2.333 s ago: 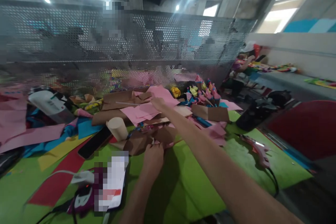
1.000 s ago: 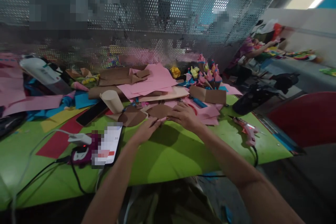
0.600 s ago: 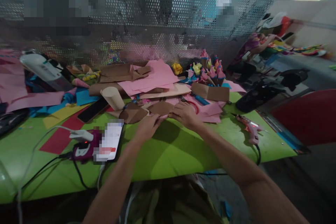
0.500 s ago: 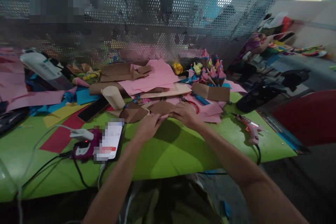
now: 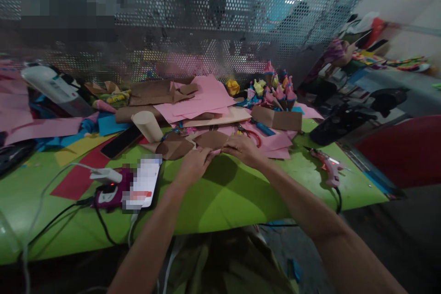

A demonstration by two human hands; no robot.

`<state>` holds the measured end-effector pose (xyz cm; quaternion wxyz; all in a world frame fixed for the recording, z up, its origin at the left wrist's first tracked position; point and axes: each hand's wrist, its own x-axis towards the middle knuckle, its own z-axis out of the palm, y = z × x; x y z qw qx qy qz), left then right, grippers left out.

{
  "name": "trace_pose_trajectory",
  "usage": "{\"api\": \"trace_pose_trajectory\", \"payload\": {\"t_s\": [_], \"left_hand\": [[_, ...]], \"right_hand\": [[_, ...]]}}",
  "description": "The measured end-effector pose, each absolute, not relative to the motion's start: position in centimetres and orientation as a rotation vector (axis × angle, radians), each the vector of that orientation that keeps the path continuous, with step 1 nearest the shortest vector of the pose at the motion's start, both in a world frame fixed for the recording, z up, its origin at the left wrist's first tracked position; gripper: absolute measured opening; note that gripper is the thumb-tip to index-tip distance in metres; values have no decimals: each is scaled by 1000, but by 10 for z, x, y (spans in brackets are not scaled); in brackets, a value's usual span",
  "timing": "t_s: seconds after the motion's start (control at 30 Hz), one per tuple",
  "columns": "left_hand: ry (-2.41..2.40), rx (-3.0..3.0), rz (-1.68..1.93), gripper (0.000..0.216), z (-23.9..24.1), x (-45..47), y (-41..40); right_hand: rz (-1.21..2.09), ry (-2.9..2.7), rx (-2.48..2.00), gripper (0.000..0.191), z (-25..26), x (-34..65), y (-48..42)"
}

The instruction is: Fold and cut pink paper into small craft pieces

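Between my two hands is a small piece of pink paper [image 5: 216,152], mostly hidden by the fingers. My left hand [image 5: 197,164] pinches its left end, and my right hand [image 5: 243,149] pinches the other end, both just above the green table [image 5: 220,202]. Right behind the fingers lies a rounded brown paper piece [image 5: 212,139], with another brown paper piece [image 5: 175,147] to its left. Red-handled scissors [image 5: 253,136] rest beyond my right hand on pink paper.
A pink glue gun [image 5: 331,167] with a cord stands at the right. A phone [image 5: 143,183] and a purple power strip [image 5: 112,193] with cables lie at left. Behind are pink sheets [image 5: 203,96], a cardboard tube [image 5: 147,126] and several paper cones [image 5: 280,92]. A perforated metal panel [image 5: 193,23] rises behind.
The view has shifted slightly. Both hands stay pinched on the pink paper, with the right fingers moved a little; less of the paper shows between them.
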<state>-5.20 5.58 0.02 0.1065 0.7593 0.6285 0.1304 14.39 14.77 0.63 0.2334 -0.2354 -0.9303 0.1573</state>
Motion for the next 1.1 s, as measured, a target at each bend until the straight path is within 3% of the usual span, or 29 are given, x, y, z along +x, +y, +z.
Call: {"api": "trace_pose_trajectory", "payload": {"t_s": [0.63,1.1], "left_hand": [[1876,2199,333,48,4,-47,56],[1910,2273,161,38,5,-43,56]], "right_hand": [[566,-2561,-647,32,8,146,148],[651,-2549,-670,31,2,145,150]]}}
